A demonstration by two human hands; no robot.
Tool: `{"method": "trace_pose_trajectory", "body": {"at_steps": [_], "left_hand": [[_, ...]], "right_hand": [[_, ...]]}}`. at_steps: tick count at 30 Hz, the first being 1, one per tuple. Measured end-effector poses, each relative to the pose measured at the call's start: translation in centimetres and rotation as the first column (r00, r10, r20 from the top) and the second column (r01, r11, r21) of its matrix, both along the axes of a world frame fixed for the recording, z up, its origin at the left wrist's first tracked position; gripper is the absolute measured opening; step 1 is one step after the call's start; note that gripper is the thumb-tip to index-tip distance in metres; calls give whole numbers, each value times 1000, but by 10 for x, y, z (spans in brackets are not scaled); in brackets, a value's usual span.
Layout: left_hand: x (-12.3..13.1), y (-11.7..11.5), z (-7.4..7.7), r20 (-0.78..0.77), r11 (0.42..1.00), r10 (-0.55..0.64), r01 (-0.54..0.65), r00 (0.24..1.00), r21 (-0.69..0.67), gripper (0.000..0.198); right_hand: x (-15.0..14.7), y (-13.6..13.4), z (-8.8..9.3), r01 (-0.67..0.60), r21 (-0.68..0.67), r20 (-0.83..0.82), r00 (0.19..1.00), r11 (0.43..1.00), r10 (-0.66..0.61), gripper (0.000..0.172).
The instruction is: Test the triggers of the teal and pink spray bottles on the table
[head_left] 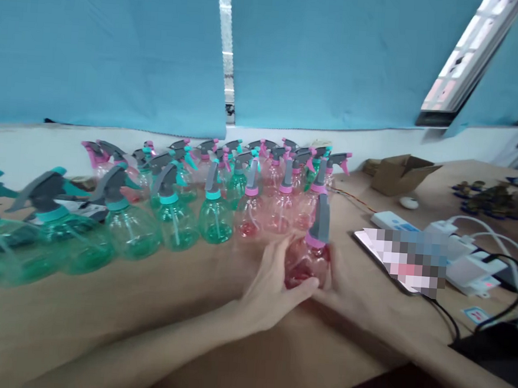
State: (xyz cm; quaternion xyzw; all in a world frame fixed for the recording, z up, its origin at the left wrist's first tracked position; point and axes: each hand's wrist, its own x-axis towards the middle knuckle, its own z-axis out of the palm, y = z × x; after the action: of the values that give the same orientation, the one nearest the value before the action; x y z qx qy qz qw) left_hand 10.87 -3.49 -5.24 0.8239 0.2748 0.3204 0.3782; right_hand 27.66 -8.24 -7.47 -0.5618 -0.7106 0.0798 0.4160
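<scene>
Both my hands cup a pink spray bottle (308,261) with a grey trigger head and pink collar, upright on the wooden table (145,304). My left hand (274,284) wraps its left side, thumb under the front. My right hand (350,283) presses against its right side. Behind it stand rows of pink spray bottles (280,207) and green spray bottles (173,217), all with grey trigger heads.
A phone (396,257) lies flat to the right of my hands. Beside it sit a white power strip (467,262) with white and black cables. An open cardboard box (400,171) and a pile of dark small parts (489,197) are at the back right. Blue curtains hang behind.
</scene>
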Motion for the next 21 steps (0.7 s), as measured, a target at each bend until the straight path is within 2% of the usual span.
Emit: {"method": "trace_pose_trajectory", "body": {"at_steps": [3,6,7,9,13,17,21], "left_hand": [[0,9,-16,-122,997,39,-30,992,68,63],[1,18,-24,-230,991,75,-47,970,125,60],[2,20,-25,-251,988,78,-42,965,147,59],[5,22,-26,-280,982,76,-23,957,185,55],[14,23,-26,-311,975,74,-3,947,223,50],[25,28,-27,-302,967,75,5,950,256,47],[34,35,-29,-291,964,66,14,955,266,43]], "right_hand": [[29,12,7,74,-45,-80,994,996,-78,66],[60,24,9,110,-99,-110,987,989,-121,69],[70,28,10,120,-100,-115,985,988,-131,69],[91,36,12,218,-51,-117,968,975,-223,71],[128,57,18,344,9,-47,938,939,-343,76],[149,84,18,362,14,-25,932,932,-362,79],[156,106,11,347,5,-8,938,938,-347,84]]}}
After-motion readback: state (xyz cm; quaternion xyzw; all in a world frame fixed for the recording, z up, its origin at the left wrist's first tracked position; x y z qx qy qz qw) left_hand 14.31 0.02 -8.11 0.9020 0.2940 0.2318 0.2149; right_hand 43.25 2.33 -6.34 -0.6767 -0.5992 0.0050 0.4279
